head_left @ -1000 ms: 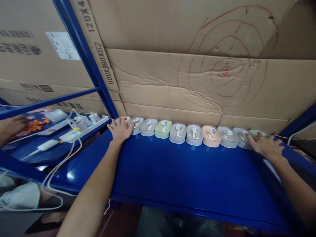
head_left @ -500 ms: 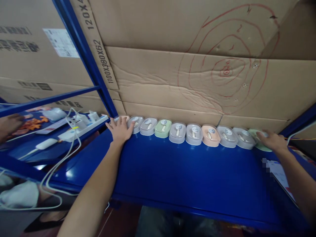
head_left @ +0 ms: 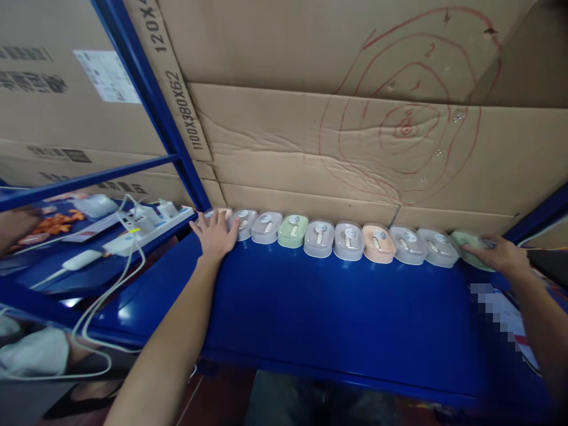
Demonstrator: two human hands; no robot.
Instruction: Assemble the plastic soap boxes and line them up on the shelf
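Note:
A row of several small lidded boxes [head_left: 319, 238] in grey, green and peach lines the back of a blue shelf [head_left: 337, 319], against a cardboard wall. My left hand [head_left: 215, 234] lies flat, fingers spread, on the peach box [head_left: 223, 211] at the row's left end. My right hand [head_left: 499, 253] rests on the green box [head_left: 468, 248] at the right end, fingers curled over its far side. Whether it grips the box or only touches it is unclear.
Large cardboard cartons [head_left: 337, 118] with red circles drawn on them stand behind the row. A blue upright post [head_left: 151, 106] rises at left. Beyond it, a white power strip [head_left: 146, 228] with cables and orange bits. Papers [head_left: 506, 319] lie at the shelf's right. Another person's hand [head_left: 13, 228] is at far left.
My right hand has slid rightward along the row, off the grey boxes, onto the green end box. My left hand has stayed on the left end.

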